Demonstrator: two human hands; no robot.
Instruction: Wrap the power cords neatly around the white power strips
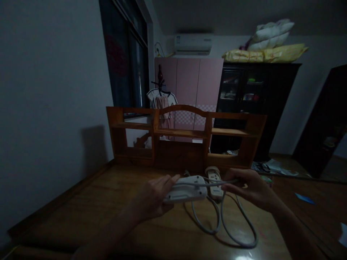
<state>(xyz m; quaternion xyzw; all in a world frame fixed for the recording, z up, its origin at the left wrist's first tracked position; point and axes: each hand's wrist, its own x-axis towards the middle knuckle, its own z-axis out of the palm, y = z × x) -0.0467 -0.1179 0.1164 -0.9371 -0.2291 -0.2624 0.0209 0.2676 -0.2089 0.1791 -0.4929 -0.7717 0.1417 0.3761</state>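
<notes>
My left hand [157,195] is wrapped round one end of a white power strip [187,193], its screwed underside turned toward me. A grey cord [240,243] runs along that underside, and part of it hangs in loops over the desk. To the right, my right hand [246,186] pinches a stretch of the same cord between thumb and fingers. Behind the held strip, a second power strip [215,184] lies on the desk with its sockets facing up and a coil of cord at its far end.
A wooden desk [114,202] spreads beneath my hands, with a wooden shelf unit [181,133] along its far edge. A wall [54,108] borders the left side. On the floor to the right lie a blue sheet [304,198] and other scattered items.
</notes>
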